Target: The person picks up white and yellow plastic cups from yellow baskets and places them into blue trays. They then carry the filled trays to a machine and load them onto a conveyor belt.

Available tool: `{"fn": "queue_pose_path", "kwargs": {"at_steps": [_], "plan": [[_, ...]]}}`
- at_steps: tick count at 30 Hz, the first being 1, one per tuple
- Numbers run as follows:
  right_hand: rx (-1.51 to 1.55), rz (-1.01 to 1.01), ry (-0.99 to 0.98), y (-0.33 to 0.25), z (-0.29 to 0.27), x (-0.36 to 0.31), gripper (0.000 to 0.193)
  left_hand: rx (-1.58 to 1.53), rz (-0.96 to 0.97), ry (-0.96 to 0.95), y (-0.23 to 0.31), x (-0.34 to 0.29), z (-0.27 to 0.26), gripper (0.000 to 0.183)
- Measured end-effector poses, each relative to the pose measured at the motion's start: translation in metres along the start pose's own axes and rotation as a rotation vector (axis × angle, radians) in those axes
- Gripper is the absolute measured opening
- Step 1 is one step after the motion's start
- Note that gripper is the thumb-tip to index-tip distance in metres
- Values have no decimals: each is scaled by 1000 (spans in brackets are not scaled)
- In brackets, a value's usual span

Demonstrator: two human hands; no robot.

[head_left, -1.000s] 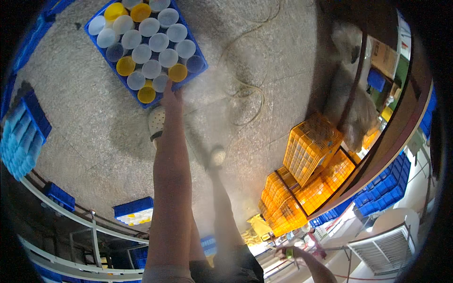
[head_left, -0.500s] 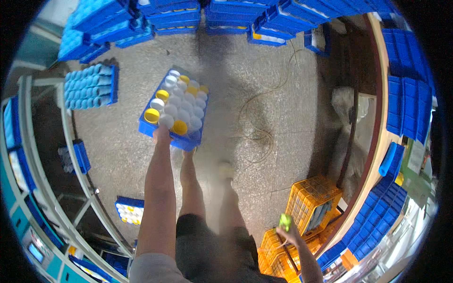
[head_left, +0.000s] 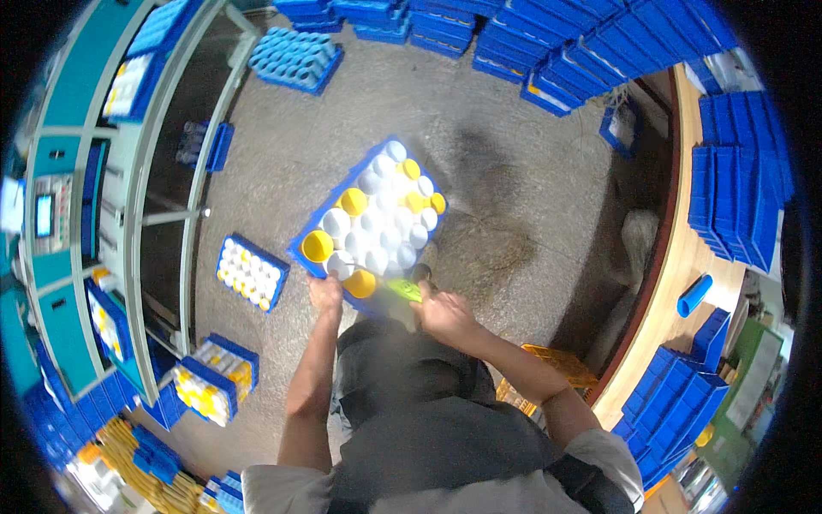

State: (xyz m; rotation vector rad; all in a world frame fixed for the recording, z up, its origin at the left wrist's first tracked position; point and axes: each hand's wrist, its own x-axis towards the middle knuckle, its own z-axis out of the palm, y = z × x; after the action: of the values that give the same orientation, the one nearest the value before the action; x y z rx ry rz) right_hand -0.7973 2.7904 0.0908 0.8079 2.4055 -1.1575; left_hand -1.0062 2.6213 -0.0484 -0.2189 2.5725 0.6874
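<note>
A blue crate [head_left: 301, 242] filled with upright white and yellow tubes [head_left: 353, 202] is held out in front of me, tilted, its long side running up to the right. My left hand [head_left: 325, 294] grips its near left corner, fingers partly hidden by the rim. At the crate's near edge, my right hand [head_left: 447, 318] is closed around a lime-green object [head_left: 405, 289]. That object is blurred, so its kind cannot be made out. It lies against or just in front of the crate wall, close to a yellow tube.
Smaller crates of tubes [head_left: 251, 272] stand on the floor at left, with a crate of light-blue tubes [head_left: 295, 58] farther off. Stacked blue crates [head_left: 548, 43] line the far side. A wooden bench [head_left: 664, 283] runs along the right, with an orange crate [head_left: 548, 370] beside it.
My right hand has come from the orange crates at lower right to the tube crate, still holding the lime-green object. My left hand stays on the crate; my view has turned right.
</note>
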Motion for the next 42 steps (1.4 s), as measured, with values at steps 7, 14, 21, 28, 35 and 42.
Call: {"fn": "queue_pose_path", "kwargs": {"at_steps": [7,14,21,28,35,42], "plan": [[-157,60,104,-26,45,-114,38,-233,-1,24,-154,-106,-54,59],[-262,-12,-45,-85,134,-228,38,-499,15,13,-318,-199,-121,52],[-367,113,231,-87,156,-277,38,-546,-93,0,-394,-257,-155,28],[-414,110,311,-68,140,-285,40,-555,-59,16,-435,-303,-158,31],[-361,36,253,-66,114,-315,41,-491,65,114,-434,-367,-146,35],[-399,-21,141,-17,125,-394,45,-425,99,165,-423,-438,-118,40]]}}
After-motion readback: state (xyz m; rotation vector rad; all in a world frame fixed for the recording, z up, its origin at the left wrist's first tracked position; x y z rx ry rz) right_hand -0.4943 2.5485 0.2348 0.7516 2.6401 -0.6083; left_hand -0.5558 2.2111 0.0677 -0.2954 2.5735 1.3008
